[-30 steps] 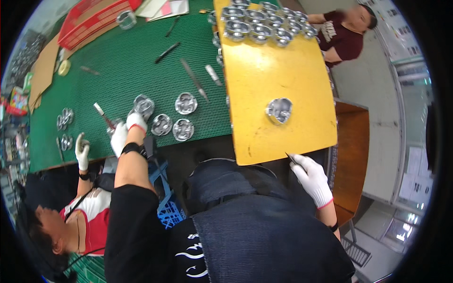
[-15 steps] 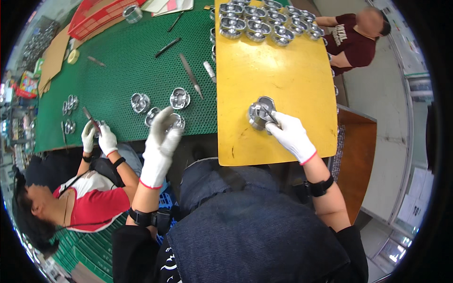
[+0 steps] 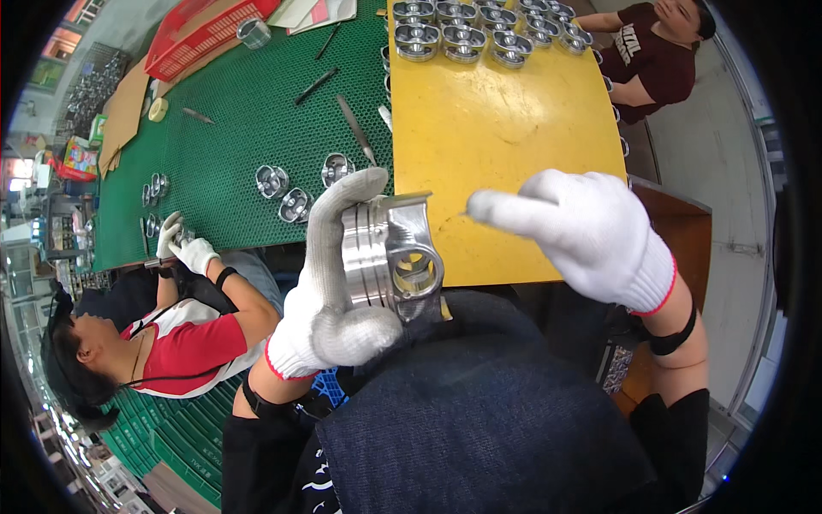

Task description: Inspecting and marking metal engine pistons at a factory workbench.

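Observation:
A silvery engine piston [image 3: 390,257] is held up close in front of me, tilted on its side, with its round pin hole facing right. My left hand [image 3: 330,265] is closed on it, fingers over the top and thumb below, the palm against the grooved ring end. To the right, apart from the piston, my right hand [image 3: 582,227] has its index finger stretched toward it. The other fingers are curled; whatever they may hold is hidden. Both hands wear white knit gloves with red cuffs.
Several pistons [image 3: 462,41] stand at the far end of the yellow board [image 3: 505,128]. More pistons [image 3: 272,182], a file [image 3: 355,128] and dark rods [image 3: 316,86] lie on the green mat [image 3: 231,103]. A red crate [image 3: 201,38] is behind. One co-worker [image 3: 188,343] sits left; another [image 3: 651,60] is far right.
The piston has left the yellow board and is now raised in my left hand. My right hand has come up and nearer; the dark tool seen in it before no longer shows.

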Action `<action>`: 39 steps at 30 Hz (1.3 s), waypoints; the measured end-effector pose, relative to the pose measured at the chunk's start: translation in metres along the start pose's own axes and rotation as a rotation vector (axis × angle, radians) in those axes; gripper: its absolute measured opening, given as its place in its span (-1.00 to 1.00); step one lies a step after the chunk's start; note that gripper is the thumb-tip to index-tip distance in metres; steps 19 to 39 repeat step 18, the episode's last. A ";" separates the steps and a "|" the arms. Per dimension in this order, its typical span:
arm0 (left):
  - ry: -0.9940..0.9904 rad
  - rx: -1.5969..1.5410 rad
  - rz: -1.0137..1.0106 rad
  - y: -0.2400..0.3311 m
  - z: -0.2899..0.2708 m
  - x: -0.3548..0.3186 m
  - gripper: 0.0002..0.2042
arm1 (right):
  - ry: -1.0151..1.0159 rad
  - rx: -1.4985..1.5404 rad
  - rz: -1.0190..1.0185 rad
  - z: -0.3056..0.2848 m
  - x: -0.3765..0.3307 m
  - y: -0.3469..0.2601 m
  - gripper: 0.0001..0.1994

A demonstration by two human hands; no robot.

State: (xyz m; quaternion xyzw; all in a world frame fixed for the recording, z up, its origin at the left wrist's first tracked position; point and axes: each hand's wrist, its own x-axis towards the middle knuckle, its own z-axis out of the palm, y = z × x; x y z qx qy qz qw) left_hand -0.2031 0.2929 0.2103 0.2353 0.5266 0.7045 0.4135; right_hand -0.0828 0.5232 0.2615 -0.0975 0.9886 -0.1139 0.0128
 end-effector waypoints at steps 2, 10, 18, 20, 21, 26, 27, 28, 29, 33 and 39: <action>-0.026 0.086 0.014 0.004 0.002 -0.002 0.19 | 0.066 -0.123 -0.060 -0.012 0.006 -0.015 -0.61; -0.068 0.167 0.097 0.011 0.006 -0.005 0.15 | 0.222 -0.301 -0.142 -0.005 0.016 -0.041 -0.78; -0.063 0.550 0.734 0.008 -0.016 -0.011 0.12 | 0.064 0.679 0.030 0.017 0.025 -0.047 -0.61; -0.063 0.550 0.734 0.008 -0.016 -0.011 0.12 | 0.064 0.679 0.030 0.017 0.025 -0.047 -0.61; -0.063 0.550 0.734 0.008 -0.016 -0.011 0.12 | 0.064 0.679 0.030 0.017 0.025 -0.047 -0.61; -0.063 0.550 0.734 0.008 -0.016 -0.011 0.12 | 0.064 0.679 0.030 0.017 0.025 -0.047 -0.61; -0.063 0.550 0.734 0.008 -0.016 -0.011 0.12 | 0.064 0.679 0.030 0.017 0.025 -0.047 -0.61; -0.063 0.550 0.734 0.008 -0.016 -0.011 0.12 | 0.064 0.679 0.030 0.017 0.025 -0.047 -0.61; -0.063 0.550 0.734 0.008 -0.016 -0.011 0.12 | 0.064 0.679 0.030 0.017 0.025 -0.047 -0.61; -0.063 0.550 0.734 0.008 -0.016 -0.011 0.12 | 0.064 0.679 0.030 0.017 0.025 -0.047 -0.61; -0.063 0.550 0.734 0.008 -0.016 -0.011 0.12 | 0.064 0.679 0.030 0.017 0.025 -0.047 -0.61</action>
